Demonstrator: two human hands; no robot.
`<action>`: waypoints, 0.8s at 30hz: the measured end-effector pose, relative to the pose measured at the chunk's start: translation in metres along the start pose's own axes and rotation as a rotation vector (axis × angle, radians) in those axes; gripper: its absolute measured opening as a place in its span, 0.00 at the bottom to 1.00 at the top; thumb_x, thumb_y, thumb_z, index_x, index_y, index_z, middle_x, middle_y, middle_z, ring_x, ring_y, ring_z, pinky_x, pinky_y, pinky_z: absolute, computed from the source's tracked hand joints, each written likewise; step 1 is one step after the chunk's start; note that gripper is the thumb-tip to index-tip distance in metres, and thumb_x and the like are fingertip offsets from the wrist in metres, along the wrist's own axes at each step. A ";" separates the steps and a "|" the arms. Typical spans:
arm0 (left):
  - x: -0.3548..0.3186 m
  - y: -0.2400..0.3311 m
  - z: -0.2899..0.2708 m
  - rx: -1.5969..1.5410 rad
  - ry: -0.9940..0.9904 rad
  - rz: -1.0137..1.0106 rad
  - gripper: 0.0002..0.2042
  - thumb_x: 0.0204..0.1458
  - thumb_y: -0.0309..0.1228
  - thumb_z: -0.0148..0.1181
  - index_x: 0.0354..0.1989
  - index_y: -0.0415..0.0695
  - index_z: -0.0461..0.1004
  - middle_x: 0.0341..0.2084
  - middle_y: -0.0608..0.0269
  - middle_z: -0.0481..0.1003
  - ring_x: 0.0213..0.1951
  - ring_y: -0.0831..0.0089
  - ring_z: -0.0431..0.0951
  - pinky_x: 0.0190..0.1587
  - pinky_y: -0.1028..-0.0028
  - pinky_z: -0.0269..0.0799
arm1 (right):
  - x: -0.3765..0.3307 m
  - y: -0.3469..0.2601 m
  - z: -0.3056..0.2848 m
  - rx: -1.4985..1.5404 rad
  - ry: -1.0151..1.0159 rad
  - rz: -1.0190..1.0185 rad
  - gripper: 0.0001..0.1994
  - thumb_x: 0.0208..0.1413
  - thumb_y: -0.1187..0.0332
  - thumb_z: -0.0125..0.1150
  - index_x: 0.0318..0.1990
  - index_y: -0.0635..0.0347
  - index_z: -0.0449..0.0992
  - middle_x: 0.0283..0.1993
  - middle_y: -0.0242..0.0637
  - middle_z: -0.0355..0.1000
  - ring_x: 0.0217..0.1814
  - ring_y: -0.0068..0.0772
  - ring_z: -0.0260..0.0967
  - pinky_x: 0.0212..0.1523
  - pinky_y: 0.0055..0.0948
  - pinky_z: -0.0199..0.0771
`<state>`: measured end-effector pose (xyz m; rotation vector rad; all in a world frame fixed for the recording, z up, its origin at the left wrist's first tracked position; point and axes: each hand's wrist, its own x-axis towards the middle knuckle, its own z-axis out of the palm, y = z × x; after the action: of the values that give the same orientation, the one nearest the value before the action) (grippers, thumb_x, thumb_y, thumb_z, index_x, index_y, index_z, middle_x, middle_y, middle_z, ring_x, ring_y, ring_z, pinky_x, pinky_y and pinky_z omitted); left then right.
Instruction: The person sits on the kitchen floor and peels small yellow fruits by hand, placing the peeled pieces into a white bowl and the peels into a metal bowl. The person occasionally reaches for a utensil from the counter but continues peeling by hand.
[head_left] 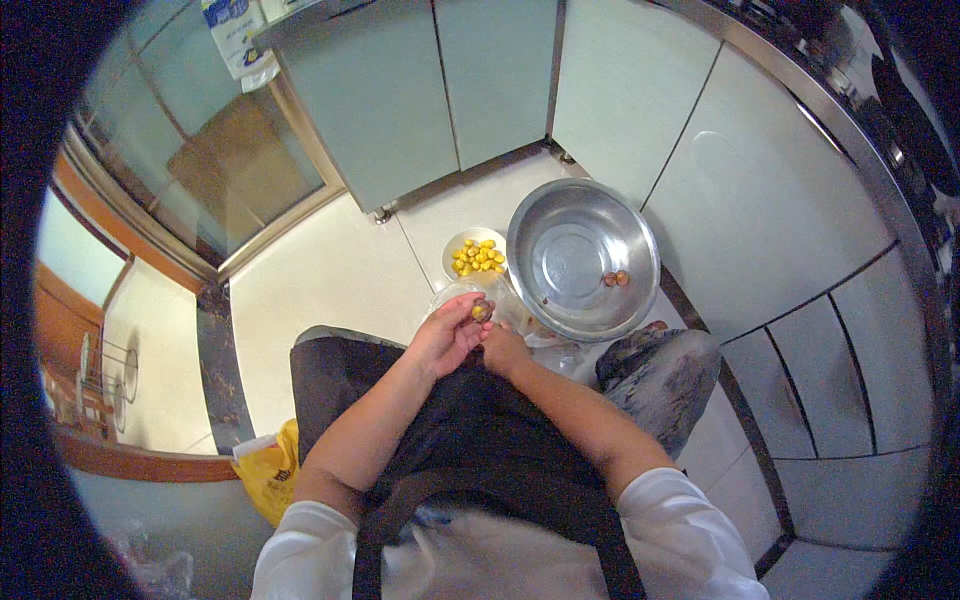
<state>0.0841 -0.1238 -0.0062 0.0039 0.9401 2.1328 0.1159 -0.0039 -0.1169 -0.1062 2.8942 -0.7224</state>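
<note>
Between the fingertips of my left hand (448, 335) is a partly peeled chestnut (482, 311), yellow flesh showing beside brown shell. My right hand (505, 350) is closed right against it, just below the nut; whatever its fingers hold is hidden. Beyond my hands stands a white bowl (449, 257) with several peeled yellow chestnuts (478, 257) in it. To its right a large steel basin (575, 205) holds two brown unpeeled chestnuts (616, 279) and a small dark scrap. A clear plastic bag (460, 294) lies under and around my hands, in front of the bowl.
Pale cabinets (380, 90) close off the far side and the right. A sliding glass door (225, 130) is at the far left. On the floor by my left leg sits a yellow bag (270, 475). My knees, in dark cloth, flank the work.
</note>
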 end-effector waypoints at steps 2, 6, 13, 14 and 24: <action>-0.009 0.004 0.001 -0.001 0.018 0.026 0.15 0.48 0.31 0.44 0.44 0.40 0.60 0.37 0.54 0.66 0.33 0.64 0.70 0.37 0.70 0.68 | -0.011 -0.027 -0.028 0.121 0.071 0.074 0.09 0.40 0.68 0.48 0.31 0.59 0.69 0.43 0.43 0.63 0.46 0.45 0.58 0.42 0.38 0.62; -0.014 0.015 0.019 0.014 -0.007 0.110 0.14 0.48 0.26 0.44 0.44 0.39 0.60 0.37 0.54 0.66 0.35 0.65 0.69 0.38 0.71 0.68 | -0.010 -0.031 -0.076 0.280 0.316 0.009 0.08 0.42 0.66 0.49 0.28 0.59 0.71 0.31 0.43 0.67 0.35 0.44 0.65 0.34 0.36 0.66; -0.021 0.037 0.039 0.206 0.014 0.177 0.15 0.44 0.20 0.48 0.43 0.39 0.62 0.34 0.57 0.68 0.34 0.70 0.70 0.38 0.76 0.69 | -0.043 -0.061 -0.149 0.684 0.655 -0.192 0.08 0.37 0.66 0.56 0.25 0.61 0.71 0.24 0.41 0.69 0.25 0.38 0.67 0.27 0.30 0.67; -0.019 0.039 0.040 0.240 0.012 0.185 0.15 0.44 0.20 0.48 0.43 0.40 0.62 0.33 0.58 0.68 0.33 0.71 0.71 0.37 0.76 0.69 | -0.045 -0.064 -0.154 0.693 0.674 -0.175 0.08 0.37 0.65 0.56 0.24 0.61 0.72 0.24 0.40 0.69 0.24 0.36 0.68 0.26 0.29 0.67; 0.017 0.044 0.027 0.463 0.045 0.106 0.16 0.42 0.20 0.51 0.43 0.37 0.63 0.35 0.58 0.68 0.34 0.72 0.70 0.38 0.76 0.68 | -0.019 -0.041 -0.149 0.691 0.548 0.003 0.08 0.36 0.66 0.57 0.23 0.62 0.73 0.20 0.39 0.69 0.21 0.33 0.68 0.25 0.27 0.67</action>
<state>0.0511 -0.1136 0.0364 0.2422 1.4680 1.9685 0.1108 0.0309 0.0347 0.2111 2.8857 -1.9511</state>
